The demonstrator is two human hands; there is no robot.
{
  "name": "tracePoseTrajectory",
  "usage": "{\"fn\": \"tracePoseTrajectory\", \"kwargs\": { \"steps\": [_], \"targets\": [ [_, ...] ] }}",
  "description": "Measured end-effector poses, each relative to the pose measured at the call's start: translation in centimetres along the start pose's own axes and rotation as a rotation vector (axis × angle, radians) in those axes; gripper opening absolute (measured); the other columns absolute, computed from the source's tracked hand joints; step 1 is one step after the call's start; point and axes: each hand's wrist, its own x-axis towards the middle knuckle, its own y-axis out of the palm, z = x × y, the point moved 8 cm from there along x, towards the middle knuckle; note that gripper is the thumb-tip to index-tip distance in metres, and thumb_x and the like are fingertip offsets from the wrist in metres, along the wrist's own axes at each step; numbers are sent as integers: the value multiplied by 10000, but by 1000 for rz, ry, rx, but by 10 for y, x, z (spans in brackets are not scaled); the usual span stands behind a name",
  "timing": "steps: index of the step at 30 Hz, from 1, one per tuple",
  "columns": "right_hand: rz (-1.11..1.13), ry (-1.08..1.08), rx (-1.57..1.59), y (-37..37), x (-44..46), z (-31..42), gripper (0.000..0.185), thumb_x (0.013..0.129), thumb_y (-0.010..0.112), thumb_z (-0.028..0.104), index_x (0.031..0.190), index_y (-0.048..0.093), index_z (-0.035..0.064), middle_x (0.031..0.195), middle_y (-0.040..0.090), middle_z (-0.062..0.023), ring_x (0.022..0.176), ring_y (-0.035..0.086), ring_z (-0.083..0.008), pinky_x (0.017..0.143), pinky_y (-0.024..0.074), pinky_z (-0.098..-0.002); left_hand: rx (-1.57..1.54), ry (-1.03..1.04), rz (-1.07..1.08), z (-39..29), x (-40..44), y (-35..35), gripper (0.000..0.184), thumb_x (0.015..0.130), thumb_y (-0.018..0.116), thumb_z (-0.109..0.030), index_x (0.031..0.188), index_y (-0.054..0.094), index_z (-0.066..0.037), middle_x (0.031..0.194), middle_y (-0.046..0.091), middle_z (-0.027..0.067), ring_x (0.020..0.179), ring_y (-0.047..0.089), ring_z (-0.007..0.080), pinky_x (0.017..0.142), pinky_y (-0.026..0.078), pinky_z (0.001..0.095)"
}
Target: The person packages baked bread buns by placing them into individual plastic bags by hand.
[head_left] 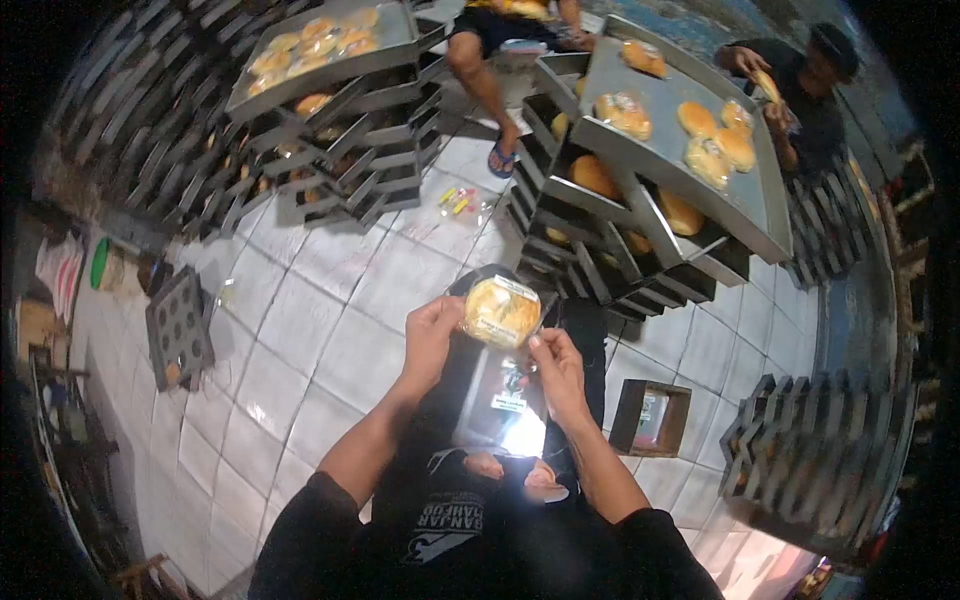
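A round golden bun (500,312) in a clear printed plastic bag is held up in front of my body. My left hand (432,340) pinches the bag at its left side, and my right hand (560,370) pinches its lower right edge. Below the bun, clear printed plastic bags (497,400) lie on my lap and reflect bright light. At the upper right, a metal tray (740,205) carries several buns (708,140), some of them wrapped, on top of stacked trays.
Another tray (345,72) of wrapped buns tops a stack at the upper left. A co-worker (480,50) sits ahead; another (815,90) holds bread at the right. A muffin pan (180,328) and a wooden box (625,418) are on the tiled floor (330,350).
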Motion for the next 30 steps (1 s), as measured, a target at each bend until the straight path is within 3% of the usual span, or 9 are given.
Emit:
{"fn": "tracePoseTrajectory", "kwargs": {
  "steps": [3,9,15,19,22,24,27,29,30],
  "targets": [
    [47,-166,140,3,-11,46,652,941,716,105,1497,397,-11,1302,616,-172,1082,675,-249,776,606,-348,45,181,129,-27,17,43,171,981,619,-88,934,714,46,1079,724,98,989,629,135,920,475,281],
    [-646,-1262,-881,-78,-71,272,488,917,783,251,1298,577,26,1210,680,-201,1052,691,-373,885,556,-422,-148,281,68,-77,16,113,350,1008,609,-104,1325,594,44,1379,609,148,1247,579,209,1065,448,335],
    [-975,-1199,-1128,-105,-119,314,536,874,773,143,1349,555,25,1288,623,-234,1165,615,-417,987,504,-455,1115,807,315,-61,-72,100,529,854,733,-84,1365,612,-19,1507,498,233,1411,451,420,1122,426,440],
    [-57,-839,-1113,-35,-73,146,435,824,793,222,1202,650,62,1261,632,-182,1273,558,-365,1112,376,-580,1250,886,361,-27,-87,74,445,784,768,-59,1224,731,-111,1522,482,217,1430,389,480,1151,374,552],
    [-4,-687,-1439,-15,-73,81,297,870,730,219,1128,684,79,1172,655,-151,1205,572,-357,1160,275,-669,1204,1144,491,-38,-101,79,452,799,776,-58,1247,734,-100,1587,419,213,1462,385,421,1141,406,516],
    [114,-663,-1308,-19,-78,79,214,892,706,201,1060,705,69,1090,673,-146,1109,617,-345,1143,352,-596,732,649,410,-64,-93,88,453,835,773,-67,1282,704,-51,1588,427,206,1445,426,351,1136,416,451],
    [337,-588,-851,-37,-88,118,211,901,711,210,1033,715,46,983,702,-122,967,669,-338,1055,485,-443,586,-155,698,6,-73,61,265,986,680,-151,1187,704,20,1167,724,124,1058,682,197,941,528,337],
    [354,229,-413,-65,-65,83,316,880,747,267,1111,709,55,1112,712,-141,1092,657,-336,1048,482,-474,540,-129,669,3,-57,57,177,987,683,-152,1049,722,8,900,738,51,825,690,149,770,555,312],
    [250,-74,-1114,-78,-57,94,377,874,759,301,1161,702,64,1182,699,-160,1158,637,-336,1050,481,-476,365,-150,552,-2,-45,54,180,997,673,-166,994,719,7,855,731,51,780,675,126,717,534,291]
  ]
}}
